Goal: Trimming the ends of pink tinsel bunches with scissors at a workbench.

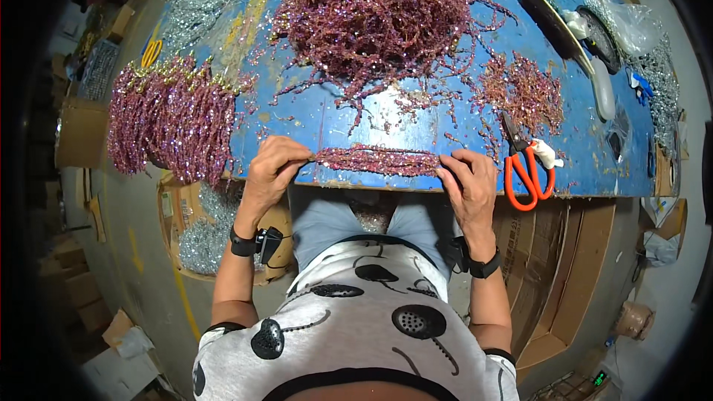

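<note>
A short bundle of pink glitter garland strands (379, 160) lies stretched sideways along the near edge of the blue table (297, 120). My left hand (272, 168) pinches its left end between thumb and forefinger. At the other end, the fingers of my right hand (472, 182) are closed on the strands. Beyond the bundle rises a big tangled heap of the same pink garland (375, 11). Just right of my right hand, red-handled scissors (529, 171) lie partly over the table edge, with white wrapping at one handle.
Finished-looking pink strands (172, 120) hang over the table's left edge. Loose pink scraps (523, 93) lie at right, near a long-handled brush (568, 41). Silver tinsel (199, 0) and yellow scissors (151, 53) are at far left. An open cardboard box (553, 275) stands below right.
</note>
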Demonstrator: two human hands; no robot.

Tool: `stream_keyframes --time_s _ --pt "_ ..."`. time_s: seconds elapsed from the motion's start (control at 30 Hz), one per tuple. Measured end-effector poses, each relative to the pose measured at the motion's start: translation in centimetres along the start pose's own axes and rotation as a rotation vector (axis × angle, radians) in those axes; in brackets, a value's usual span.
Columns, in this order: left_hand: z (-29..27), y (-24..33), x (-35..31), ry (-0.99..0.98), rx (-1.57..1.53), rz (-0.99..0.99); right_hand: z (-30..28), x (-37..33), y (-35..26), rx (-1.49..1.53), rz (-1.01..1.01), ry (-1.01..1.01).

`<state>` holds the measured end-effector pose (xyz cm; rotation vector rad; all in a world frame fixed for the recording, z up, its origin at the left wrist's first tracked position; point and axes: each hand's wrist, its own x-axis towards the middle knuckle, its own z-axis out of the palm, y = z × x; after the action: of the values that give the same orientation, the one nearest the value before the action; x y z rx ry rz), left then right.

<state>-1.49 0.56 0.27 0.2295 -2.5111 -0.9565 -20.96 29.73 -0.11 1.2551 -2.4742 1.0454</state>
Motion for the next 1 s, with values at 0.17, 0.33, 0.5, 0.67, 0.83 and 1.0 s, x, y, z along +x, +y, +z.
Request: stream_keyframes --time_s 0.17,0.33,0.5,0.67,0.83,1.0 --pt "-0.2 0.5 -0.2 -0.008 0.014 0.009 -0.2 -0.8 0.2 -0.037 0.038 0.1" --pt "-0.1 0.1 0.2 -0.013 0.024 -0.001 0.5 0.9 0.3 -0.012 0.022 0.065" --pt "0.0 -0.5 1.4 -0.016 0.033 0.0 0.6 2.7 1.3 0.003 -0.017 -0.013" --pt "-1.1 0.8 0.6 0.0 0.059 -0.012 -1.1 2.3 -0.2 -0.042 -0.018 -0.003" --pt "-0.1 0.5 -1.3 -0.04 -0.038 -0.057 -2.1 -1.7 1.1 0.015 0.063 0.191" --pt "-0.2 0.0 -1.4 -0.076 -0.021 -0.03 -5.7 -3.1 4.0 -0.188 0.142 0.303"
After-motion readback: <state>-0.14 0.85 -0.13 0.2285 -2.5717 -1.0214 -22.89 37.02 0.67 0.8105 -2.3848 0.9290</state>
